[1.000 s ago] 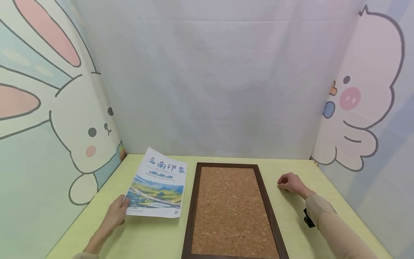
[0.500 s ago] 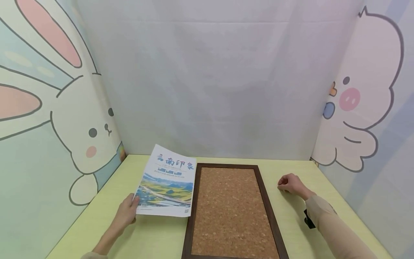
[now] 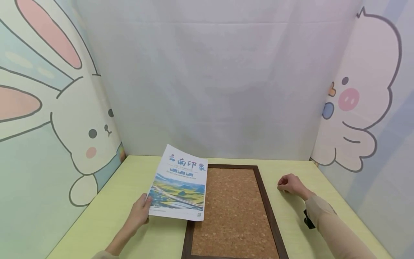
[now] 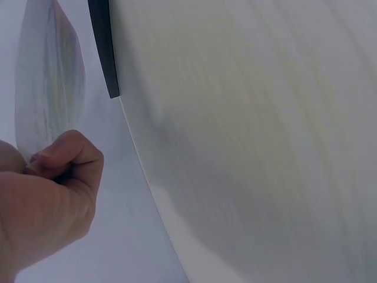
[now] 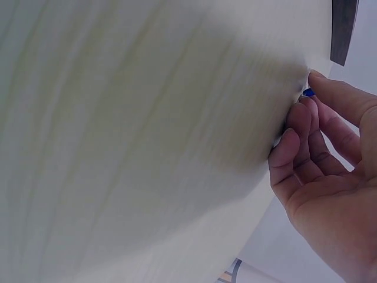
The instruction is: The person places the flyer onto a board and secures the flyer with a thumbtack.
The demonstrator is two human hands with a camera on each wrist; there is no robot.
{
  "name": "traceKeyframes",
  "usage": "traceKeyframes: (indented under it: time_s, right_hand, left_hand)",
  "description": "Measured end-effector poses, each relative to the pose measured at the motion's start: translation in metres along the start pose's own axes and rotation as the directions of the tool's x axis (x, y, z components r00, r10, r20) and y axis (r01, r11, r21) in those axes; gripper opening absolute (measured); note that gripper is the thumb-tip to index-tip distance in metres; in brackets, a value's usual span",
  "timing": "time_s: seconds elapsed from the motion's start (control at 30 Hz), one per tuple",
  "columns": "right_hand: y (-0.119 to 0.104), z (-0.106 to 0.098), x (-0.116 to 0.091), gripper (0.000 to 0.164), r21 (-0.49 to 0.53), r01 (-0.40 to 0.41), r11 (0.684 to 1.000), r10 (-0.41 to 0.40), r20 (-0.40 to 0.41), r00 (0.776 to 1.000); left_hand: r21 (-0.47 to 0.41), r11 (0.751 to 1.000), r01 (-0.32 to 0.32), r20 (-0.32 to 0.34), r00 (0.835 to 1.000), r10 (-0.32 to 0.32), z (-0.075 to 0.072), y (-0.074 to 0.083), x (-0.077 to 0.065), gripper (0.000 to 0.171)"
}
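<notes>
My left hand [image 3: 139, 211] pinches the lower left edge of a printed poster [image 3: 181, 183], which bears blue Chinese lettering and a valley landscape. Tilted above the table, the poster covers the left side of a corkboard [image 3: 236, 210] with a dark brown frame. In the left wrist view the same poster [image 4: 50, 76] is seen nearly edge-on. My right hand [image 3: 293, 186] rests at the table right of the corkboard. Between its thumb and fingers, the right wrist view shows a small blue thing [image 5: 308, 92]; most of it is hidden, so its kind is unclear.
The pale yellow-green table [image 3: 165, 239] is enclosed by a plain light cloth [image 3: 213, 79] behind and cartoon-printed cloths at both sides. A small black item [image 3: 308, 219] sits at the right wrist, under the sleeve [image 3: 333, 226].
The left hand has carried the poster rightward from beside the corkboard to over its left part. My right hand stays in the same place.
</notes>
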State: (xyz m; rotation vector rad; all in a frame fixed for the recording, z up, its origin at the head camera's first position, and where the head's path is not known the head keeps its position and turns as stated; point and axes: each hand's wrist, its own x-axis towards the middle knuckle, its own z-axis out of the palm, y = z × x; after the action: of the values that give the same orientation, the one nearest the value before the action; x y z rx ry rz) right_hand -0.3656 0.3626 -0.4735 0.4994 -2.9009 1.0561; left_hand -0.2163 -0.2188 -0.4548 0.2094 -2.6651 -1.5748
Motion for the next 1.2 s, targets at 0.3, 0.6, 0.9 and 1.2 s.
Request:
traceKeyframes:
  time_s: [0.3, 0.6, 0.9, 1.2]
  right_hand:
    - [-0.006, 0.003, -0.001, 0.011, -0.052, -0.087, 0.995, 0.087, -0.006, 0.996]
    - [0.000, 0.005, 0.000, 0.009, -0.052, -0.069, 0.996, 0.069, -0.016, 0.998]
    - [-0.001, 0.005, 0.000, 0.010, -0.056, -0.074, 0.996, 0.073, -0.014, 0.997]
    - [-0.003, 0.003, -0.001, 0.008, -0.059, -0.045, 0.997, 0.044, -0.019, 0.999]
  left_hand:
    - [-0.063, 0.998, -0.018, 0.025, 1.000, 0.020, 0.022, 0.009, -0.002, 0.026]
    - [-0.059, 0.996, -0.067, 0.045, 0.997, 0.070, 0.045, 0.019, -0.001, 0.026]
    - [-0.089, 0.992, -0.086, 0.087, 0.992, 0.094, 0.064, 0.031, -0.004, 0.025]
    - [-0.128, 0.984, -0.122, 0.137, 0.981, 0.139, 0.080, 0.041, -0.007, 0.026]
